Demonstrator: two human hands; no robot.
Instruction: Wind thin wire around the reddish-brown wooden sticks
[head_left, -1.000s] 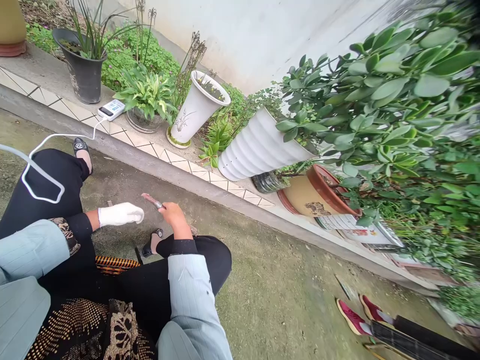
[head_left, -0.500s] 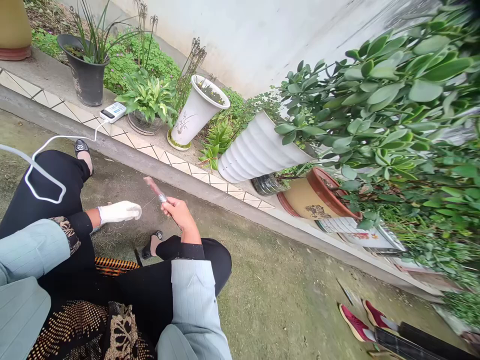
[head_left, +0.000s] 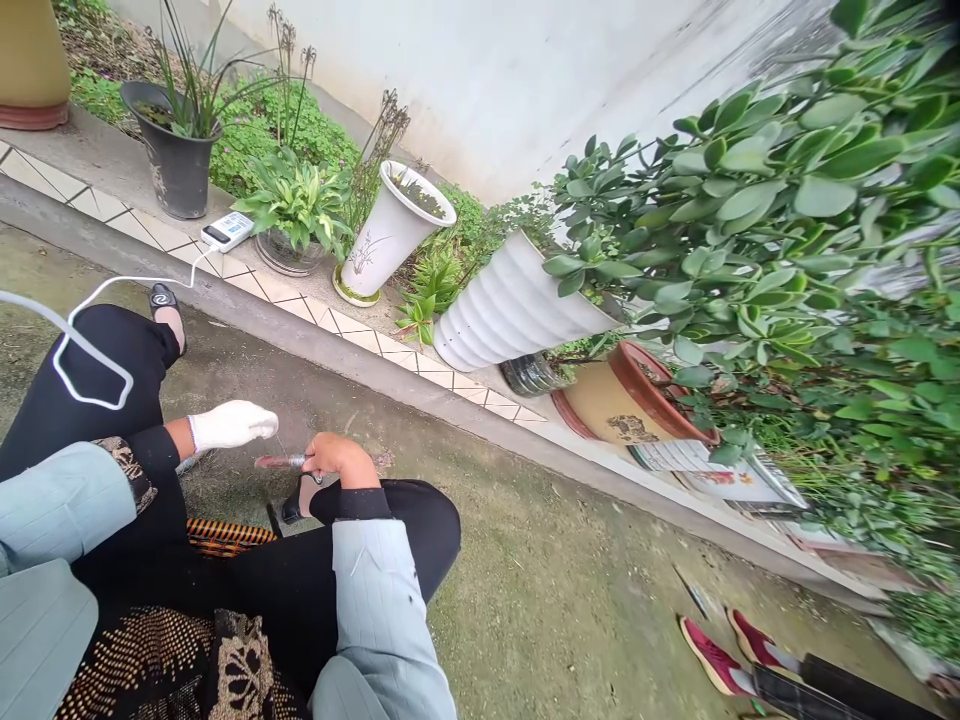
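My right hand is bare and closed round a short reddish-brown wooden stick. Silvery wire is wound in coils about the stick beside my fingers. The stick lies almost level, its free end pointing left; what my palm covers is hidden. To the left, my left hand wears a white knitted glove, its fingers pressed together at the tips. A thin strand of wire shows faintly at those fingertips and runs down towards the stick. Below the glove, a tangle of fine wire seems to lie on the ground, partly hidden.
A tiled ledge with potted plants crosses beyond my knees. On it rest a white power bank with a white cable, a black pot and white pots. Another person's red shoes stand at lower right.
My right hand has turned over and dropped slightly, swinging the stick from upright-slanting to nearly level. My gloved left hand has shifted only a little.
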